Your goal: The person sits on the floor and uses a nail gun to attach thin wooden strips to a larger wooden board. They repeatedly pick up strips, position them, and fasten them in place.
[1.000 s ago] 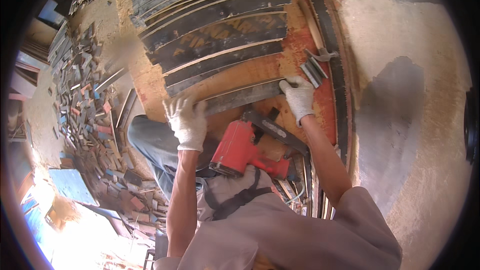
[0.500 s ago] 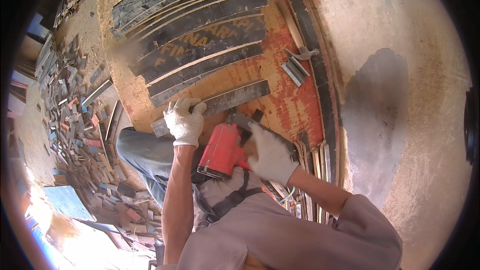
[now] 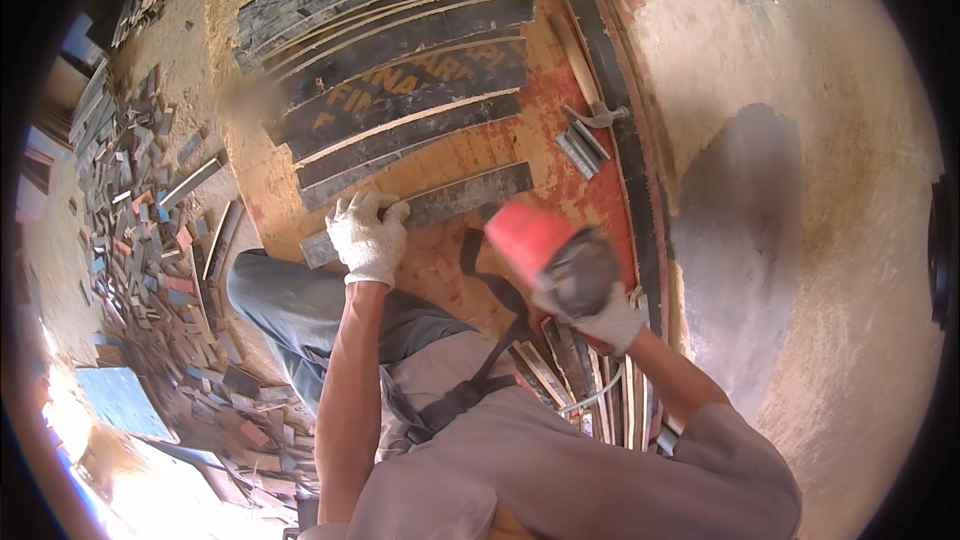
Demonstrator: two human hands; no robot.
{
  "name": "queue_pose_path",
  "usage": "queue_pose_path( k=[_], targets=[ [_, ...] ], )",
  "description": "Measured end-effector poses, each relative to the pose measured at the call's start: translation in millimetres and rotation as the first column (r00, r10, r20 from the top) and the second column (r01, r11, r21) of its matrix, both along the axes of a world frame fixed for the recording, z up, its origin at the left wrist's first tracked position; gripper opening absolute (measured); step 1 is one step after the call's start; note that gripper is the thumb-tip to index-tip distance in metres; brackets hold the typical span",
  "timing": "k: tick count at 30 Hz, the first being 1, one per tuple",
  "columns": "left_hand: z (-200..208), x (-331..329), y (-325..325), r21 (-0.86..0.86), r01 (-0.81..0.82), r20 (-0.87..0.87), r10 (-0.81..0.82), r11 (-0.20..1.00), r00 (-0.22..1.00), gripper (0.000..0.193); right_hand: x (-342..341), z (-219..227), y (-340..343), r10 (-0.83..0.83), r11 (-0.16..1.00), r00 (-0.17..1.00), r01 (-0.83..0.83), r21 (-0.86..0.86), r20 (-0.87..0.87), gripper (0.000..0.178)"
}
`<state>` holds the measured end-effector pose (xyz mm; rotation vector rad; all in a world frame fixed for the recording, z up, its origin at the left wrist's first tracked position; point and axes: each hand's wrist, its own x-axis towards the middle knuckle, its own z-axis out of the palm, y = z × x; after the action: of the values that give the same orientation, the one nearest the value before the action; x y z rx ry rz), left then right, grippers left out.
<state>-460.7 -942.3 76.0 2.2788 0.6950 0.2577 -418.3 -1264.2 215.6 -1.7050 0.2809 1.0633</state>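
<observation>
My left hand (image 3: 368, 238), in a white knit glove, holds down a narrow dark wooden strip (image 3: 470, 194) near its left end, with fingers curled over the strip's far edge. The strip lies across the orange-brown board (image 3: 420, 285). My right hand (image 3: 612, 324), also gloved, grips a red and black nail gun (image 3: 540, 240) to the right of my lap. Motion blurs the tool, and its nose is near the strip's right end; contact cannot be made out. A pale hose (image 3: 597, 398) runs below my right hand.
Several dark strips (image 3: 420, 80) lie in rows beyond my left hand. A hammer (image 3: 590, 100) and metal nail strips (image 3: 582, 152) rest at the board's right side. More wood strips (image 3: 600, 380) are beside my right hip. Scattered offcuts (image 3: 190, 280) cover the floor at left.
My right hand has swung the nail gun from in front of my lap to the right, turning it around. My left hand stays on the strip, almost unmoved.
</observation>
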Motion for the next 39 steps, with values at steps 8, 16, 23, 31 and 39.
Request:
queue_pose_path(
  k=[8, 16, 23, 31, 39],
  targets=[
    [-2.0, -4.3, 1.1, 0.011, 0.005, 0.010, -0.005, 1.000, 1.000, 0.010, 59.4, 53.3, 23.3, 0.009, 0.968, 0.998, 0.007, -0.252, 0.063, 0.022],
    [-3.6, -3.8, 6.7, 0.018, 0.061, 0.061, -0.062, 0.998, 0.996, 0.010, 66.9, 45.3, 17.0, -0.127, 0.978, 0.991, 0.131, -0.164, 0.032, 0.010],
    [4.5, -1.0, 9.6, 0.049, 0.134, 0.081, -0.138, 0.990, 0.987, 0.010, 63.7, 42.5, 11.1, -0.129, 0.974, 0.992, 0.128, -0.190, 0.007, 0.019],
    [5.6, -1.2, 12.1, -0.003, 0.152, 0.037, -0.152, 0.988, 0.988, 0.014, 65.6, 52.5, 21.8, -0.068, 0.947, 0.997, 0.074, -0.313, 0.031, 0.010],
    [7.1, 3.0, 15.0, -0.013, 0.188, 0.046, -0.187, 0.982, 0.981, 0.015, 69.4, 46.6, 24.9, -0.091, 0.939, 0.989, 0.046, -0.340, -0.116, 0.028]
  ],
)
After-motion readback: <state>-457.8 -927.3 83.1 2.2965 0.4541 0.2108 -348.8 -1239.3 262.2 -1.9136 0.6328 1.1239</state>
